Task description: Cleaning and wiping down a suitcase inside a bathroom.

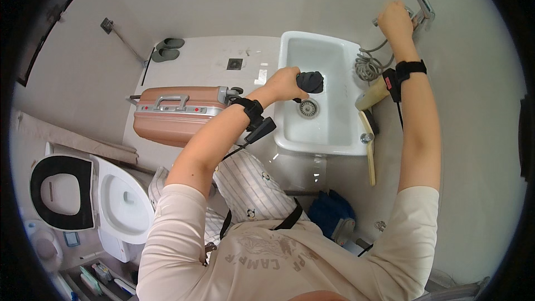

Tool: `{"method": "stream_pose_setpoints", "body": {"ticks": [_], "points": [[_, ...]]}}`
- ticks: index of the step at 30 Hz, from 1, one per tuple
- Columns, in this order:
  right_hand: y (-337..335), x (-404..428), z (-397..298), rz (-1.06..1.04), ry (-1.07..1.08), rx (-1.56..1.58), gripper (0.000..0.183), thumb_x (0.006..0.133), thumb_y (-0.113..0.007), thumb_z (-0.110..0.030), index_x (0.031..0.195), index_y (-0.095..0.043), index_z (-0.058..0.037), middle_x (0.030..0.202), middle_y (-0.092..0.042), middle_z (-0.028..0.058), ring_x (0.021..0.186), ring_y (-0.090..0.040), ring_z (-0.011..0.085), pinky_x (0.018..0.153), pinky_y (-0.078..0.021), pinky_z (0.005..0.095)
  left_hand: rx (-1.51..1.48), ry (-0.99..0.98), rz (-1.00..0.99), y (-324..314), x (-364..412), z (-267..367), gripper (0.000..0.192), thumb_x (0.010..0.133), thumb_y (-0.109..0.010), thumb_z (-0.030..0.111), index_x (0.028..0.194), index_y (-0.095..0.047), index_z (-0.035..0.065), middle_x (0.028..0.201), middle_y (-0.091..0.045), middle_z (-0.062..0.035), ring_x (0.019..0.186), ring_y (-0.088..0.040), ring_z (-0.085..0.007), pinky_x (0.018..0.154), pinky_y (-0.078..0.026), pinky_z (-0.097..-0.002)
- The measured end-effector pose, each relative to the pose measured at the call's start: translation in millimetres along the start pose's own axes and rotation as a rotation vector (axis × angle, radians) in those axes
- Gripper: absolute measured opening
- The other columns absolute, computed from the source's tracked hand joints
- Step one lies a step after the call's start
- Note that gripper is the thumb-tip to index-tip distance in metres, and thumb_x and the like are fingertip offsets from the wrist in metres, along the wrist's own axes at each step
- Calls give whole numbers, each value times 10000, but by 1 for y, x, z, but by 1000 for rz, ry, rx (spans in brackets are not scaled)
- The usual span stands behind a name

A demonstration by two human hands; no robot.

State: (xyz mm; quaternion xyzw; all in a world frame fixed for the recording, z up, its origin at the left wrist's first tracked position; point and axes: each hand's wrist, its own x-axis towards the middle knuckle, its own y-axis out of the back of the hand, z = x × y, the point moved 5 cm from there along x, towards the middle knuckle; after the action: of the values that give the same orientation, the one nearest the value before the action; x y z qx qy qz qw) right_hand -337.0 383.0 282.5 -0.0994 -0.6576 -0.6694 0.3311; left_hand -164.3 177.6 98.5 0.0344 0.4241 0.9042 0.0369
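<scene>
My left hand (288,85) is shut on a dark, bunched cloth (310,82) inside the white sink (281,125), just above the metal drain strainer (308,108). Up at the wall, my right hand (395,17) is at the chrome tap (425,7), over its handle side; the fingers are partly hidden, so their grip is unclear. A coiled grey hose (368,67) hangs below that hand. On the sink's right rim lie a yellowish bottle (371,95) and a long-handled brush (370,159) with dark bristles.
A pink hard-shell suitcase (175,121) lies left of the sink. Grey slippers (166,54) and a floor drain (235,64) are farther off. The toilet (125,205) stands lower left. A blue brush or cloth-like item (331,213) is below the sink.
</scene>
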Motion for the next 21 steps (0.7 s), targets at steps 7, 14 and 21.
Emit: {"method": "stream_pose_setpoints", "body": {"ticks": [7, 14, 21], "points": [[-53, -57, -69, 67, 207, 190, 467, 789, -617, -324, 1093, -560, 26, 1218, -505, 267, 1020, -546, 400, 899, -431, 466, -822, 438, -78, -24, 2, -20, 489, 698, -763, 258, 1020, -563, -52, 927, -615, -113, 809, -621, -170, 567, -561, -269], [-101, -157, -154, -903, -295, 1093, 479, 874, -496, -317, 1276, -503, -55, 1200, -545, 163, 1043, -560, 251, 932, -431, 373, -1167, 606, -30, -11, -14, -43, 292, 751, -675, 118, 989, -570, -14, 982, -602, -112, 856, -604, -183, 635, -573, -287], [-31, -168, -178, -302, 556, 728, 770, 594, -590, 95, 1312, -475, -158, 1412, -372, 79, 1260, -349, 370, 1014, -376, 425, -1577, 392, -445, 20, -38, -31, 292, 829, -588, 252, 1000, -538, 20, 731, -584, -99, 531, -560, -188, 390, -453, -215]]}}
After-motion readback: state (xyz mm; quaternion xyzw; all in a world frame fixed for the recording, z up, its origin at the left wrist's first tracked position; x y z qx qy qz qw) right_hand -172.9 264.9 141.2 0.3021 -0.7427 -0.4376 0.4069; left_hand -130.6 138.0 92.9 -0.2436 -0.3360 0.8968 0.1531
